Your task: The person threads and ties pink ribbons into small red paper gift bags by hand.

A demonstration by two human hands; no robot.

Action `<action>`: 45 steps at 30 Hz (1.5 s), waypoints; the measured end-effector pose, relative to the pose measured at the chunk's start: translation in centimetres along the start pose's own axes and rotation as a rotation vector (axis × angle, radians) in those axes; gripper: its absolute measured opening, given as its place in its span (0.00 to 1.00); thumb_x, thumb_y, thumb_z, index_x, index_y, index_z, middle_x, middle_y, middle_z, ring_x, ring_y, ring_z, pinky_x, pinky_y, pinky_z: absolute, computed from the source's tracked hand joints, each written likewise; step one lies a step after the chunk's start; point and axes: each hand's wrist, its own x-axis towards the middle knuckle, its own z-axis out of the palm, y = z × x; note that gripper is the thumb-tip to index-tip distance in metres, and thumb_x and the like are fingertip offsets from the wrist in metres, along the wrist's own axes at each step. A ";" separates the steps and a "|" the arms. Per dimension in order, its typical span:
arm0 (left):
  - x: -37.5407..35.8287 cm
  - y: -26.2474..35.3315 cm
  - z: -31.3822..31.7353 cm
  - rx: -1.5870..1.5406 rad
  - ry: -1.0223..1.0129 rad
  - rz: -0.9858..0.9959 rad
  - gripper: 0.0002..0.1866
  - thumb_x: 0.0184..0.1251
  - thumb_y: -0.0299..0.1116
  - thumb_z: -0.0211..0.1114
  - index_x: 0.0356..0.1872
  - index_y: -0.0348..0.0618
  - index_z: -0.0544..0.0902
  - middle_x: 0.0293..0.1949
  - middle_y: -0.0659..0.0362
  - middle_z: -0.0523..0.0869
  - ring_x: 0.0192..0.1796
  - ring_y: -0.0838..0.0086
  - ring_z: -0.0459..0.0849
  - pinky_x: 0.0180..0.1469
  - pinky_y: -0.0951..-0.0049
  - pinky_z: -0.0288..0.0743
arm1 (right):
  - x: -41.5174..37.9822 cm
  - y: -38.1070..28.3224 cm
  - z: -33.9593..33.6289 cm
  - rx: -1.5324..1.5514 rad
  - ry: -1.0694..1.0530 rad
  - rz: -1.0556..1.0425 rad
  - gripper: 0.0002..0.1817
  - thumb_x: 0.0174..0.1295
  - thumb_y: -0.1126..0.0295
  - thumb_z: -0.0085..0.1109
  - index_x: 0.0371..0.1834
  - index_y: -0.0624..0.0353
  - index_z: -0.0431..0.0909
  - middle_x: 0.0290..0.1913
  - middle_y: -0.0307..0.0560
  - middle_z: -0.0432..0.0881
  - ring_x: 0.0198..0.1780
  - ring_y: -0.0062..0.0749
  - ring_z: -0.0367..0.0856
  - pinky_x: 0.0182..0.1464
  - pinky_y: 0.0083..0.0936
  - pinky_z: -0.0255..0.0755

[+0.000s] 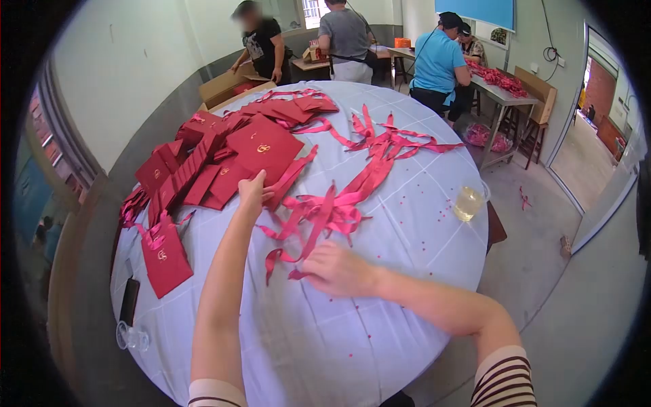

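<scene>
My left hand grips the near edge of a red bag with a gold emblem, at the front of a heap of flat red bags. My right hand is closed on the end of a red ribbon, low over the white-covered table. Loose ribbons lie in a tangle beyond my right hand and stretch toward the far side. A single red bag with pink ribbon handles lies apart at the left.
A cup of yellow liquid stands at the right edge. A phone and a clear cup are at the left edge. Several people are at the back near an open cardboard box and a side table with red ribbons.
</scene>
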 end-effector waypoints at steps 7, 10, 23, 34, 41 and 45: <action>2.5 -0.5 1.2 0.219 0.187 0.007 0.14 0.51 0.35 0.73 0.28 0.34 0.80 0.22 0.57 0.81 0.16 0.73 0.77 0.14 0.76 0.63 | -0.2 0.2 -0.2 0.124 -0.042 0.062 0.09 0.51 0.73 0.58 0.32 0.60 0.69 0.29 0.48 0.75 0.36 0.43 0.75 0.44 0.37 0.67; 2.6 -0.1 1.1 0.107 0.107 -0.051 0.09 0.54 0.32 0.71 0.27 0.40 0.79 0.22 0.59 0.80 0.17 0.76 0.74 0.15 0.78 0.63 | -0.3 0.1 -0.3 0.123 -0.043 0.067 0.08 0.51 0.73 0.59 0.32 0.60 0.69 0.29 0.48 0.75 0.36 0.43 0.75 0.43 0.37 0.67; -21.3 5.0 -15.6 -0.011 -0.237 -0.055 0.11 0.66 0.28 0.59 0.48 0.42 0.75 0.41 0.59 0.84 0.39 0.72 0.85 0.36 0.66 0.83 | -0.1 -1.3 -1.4 0.337 -0.110 0.203 0.09 0.48 0.78 0.56 0.32 0.61 0.68 0.24 0.48 0.73 0.27 0.42 0.77 0.32 0.34 0.70; -32.7 3.1 -20.7 1.118 0.017 0.148 0.13 0.65 0.35 0.64 0.42 0.35 0.77 0.28 0.58 0.81 0.30 0.72 0.82 0.32 0.75 0.75 | 2.2 -2.4 -1.3 0.866 -0.102 0.876 0.04 0.59 0.78 0.48 0.37 0.61 0.69 0.24 0.39 0.75 0.21 0.22 0.77 0.22 0.19 0.72; -27.5 -0.1 -19.5 1.169 -0.055 0.634 0.29 0.56 0.42 0.70 0.55 0.35 0.75 0.54 0.47 0.74 0.57 0.55 0.71 0.59 0.62 0.65 | 5.1 -6.3 -0.6 0.535 -0.487 0.986 0.09 0.63 0.68 0.54 0.39 0.62 0.75 0.25 0.39 0.76 0.18 0.19 0.72 0.19 0.18 0.67; -26.8 0.3 -19.4 1.182 -0.123 0.386 0.33 0.52 0.44 0.72 0.57 0.35 0.74 0.52 0.48 0.74 0.56 0.56 0.71 0.59 0.63 0.66 | 4.3 -5.3 1.3 0.224 -0.561 0.828 0.12 0.63 0.64 0.58 0.33 0.64 0.77 0.26 0.42 0.79 0.21 0.19 0.74 0.22 0.20 0.68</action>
